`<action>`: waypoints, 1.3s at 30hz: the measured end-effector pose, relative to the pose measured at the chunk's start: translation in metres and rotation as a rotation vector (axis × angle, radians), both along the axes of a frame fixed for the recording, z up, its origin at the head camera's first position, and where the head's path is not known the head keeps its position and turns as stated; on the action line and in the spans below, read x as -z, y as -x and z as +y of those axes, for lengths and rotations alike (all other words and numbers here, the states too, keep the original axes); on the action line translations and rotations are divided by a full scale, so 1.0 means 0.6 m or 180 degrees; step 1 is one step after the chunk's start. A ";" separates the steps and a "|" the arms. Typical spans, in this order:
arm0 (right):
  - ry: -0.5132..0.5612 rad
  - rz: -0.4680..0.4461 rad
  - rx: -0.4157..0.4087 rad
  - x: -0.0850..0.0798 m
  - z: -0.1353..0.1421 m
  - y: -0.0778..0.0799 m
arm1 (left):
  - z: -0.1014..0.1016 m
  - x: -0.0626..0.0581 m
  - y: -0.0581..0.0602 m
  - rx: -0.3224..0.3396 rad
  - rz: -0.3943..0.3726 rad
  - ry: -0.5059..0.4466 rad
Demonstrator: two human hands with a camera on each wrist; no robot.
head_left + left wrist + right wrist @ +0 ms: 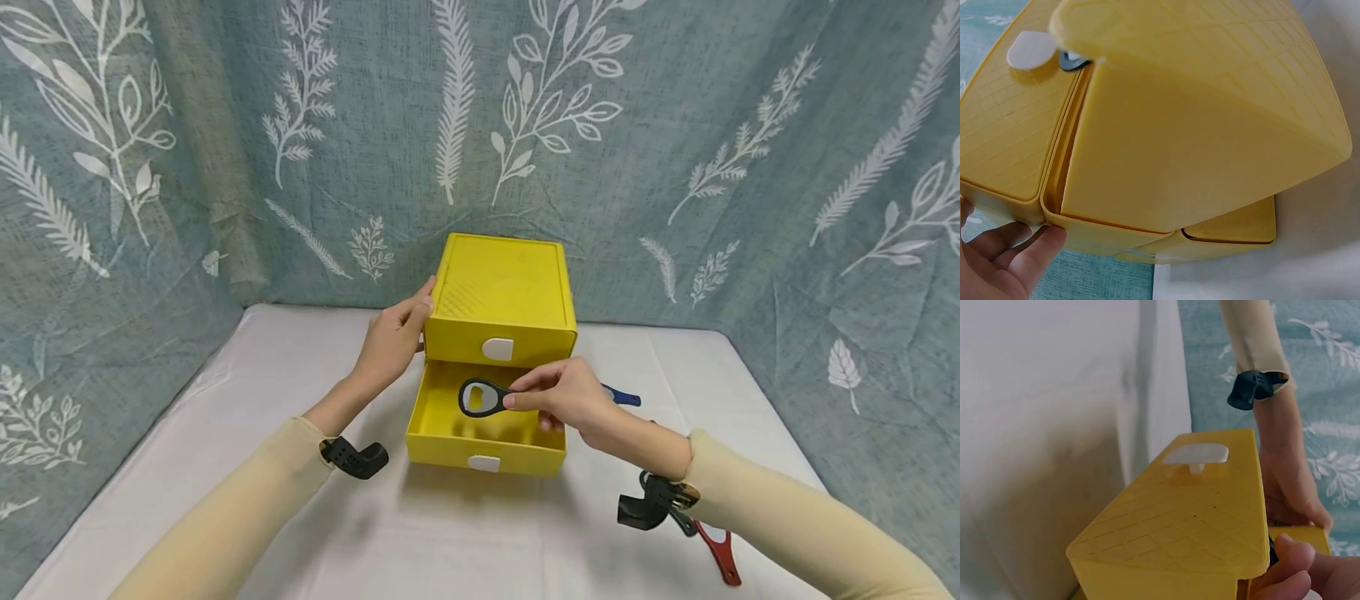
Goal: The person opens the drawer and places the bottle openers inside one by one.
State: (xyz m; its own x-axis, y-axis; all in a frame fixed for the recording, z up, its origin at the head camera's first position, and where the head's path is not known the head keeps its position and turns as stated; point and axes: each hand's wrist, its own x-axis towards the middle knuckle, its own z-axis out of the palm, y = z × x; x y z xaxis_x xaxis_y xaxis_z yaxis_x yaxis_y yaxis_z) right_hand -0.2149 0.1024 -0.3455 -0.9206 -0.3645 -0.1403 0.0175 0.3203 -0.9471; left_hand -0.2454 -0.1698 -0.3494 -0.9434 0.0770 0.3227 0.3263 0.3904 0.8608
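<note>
A yellow drawer unit (502, 279) stands on the table with its lower drawer (450, 450) pulled out and its upper drawer (457, 340) closed. My left hand (390, 342) rests against the unit's left side, fingertips at its edge in the left wrist view. Over the open drawer my right hand (573, 400) pinches a black bottle opener (491, 398) by its handle, the ringed metal head pointing left. A bit of the opener's dark rim (1072, 61) peeks past the drawer front in the left wrist view. Both drawers have white knobs (483, 463).
A blue-handled opener (624, 397) lies right of the unit, partly behind my right hand. Nearer, a red opener (722, 557) and a dark handle (682, 522) lie beneath the right forearm, partly hidden. A leaf-patterned curtain (397, 125) hangs behind the white-covered table (330, 542).
</note>
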 end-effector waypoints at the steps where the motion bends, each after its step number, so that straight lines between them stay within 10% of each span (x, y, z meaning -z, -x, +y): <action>1: 0.0001 -0.0005 0.0001 0.000 -0.002 0.000 | 0.000 0.000 0.001 0.0009 0.0003 -0.0012; 20: -0.0106 0.0300 -0.0202 0.001 -0.021 0.011 | -0.002 0.003 0.001 0.0021 -0.0003 -0.0031; 39: 0.0281 0.0769 -0.0003 -0.021 0.116 0.003 | 0.000 0.004 0.001 0.0009 0.0021 -0.0019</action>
State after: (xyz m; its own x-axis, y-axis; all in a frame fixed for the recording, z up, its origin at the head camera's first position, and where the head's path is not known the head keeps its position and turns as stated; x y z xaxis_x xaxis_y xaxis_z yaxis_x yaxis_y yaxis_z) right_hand -0.2166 0.1721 -0.3330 -0.9232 -0.3664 0.1161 -0.2130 0.2362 -0.9481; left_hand -0.2461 -0.1700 -0.3519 -0.9410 0.0778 0.3294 0.3332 0.3844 0.8609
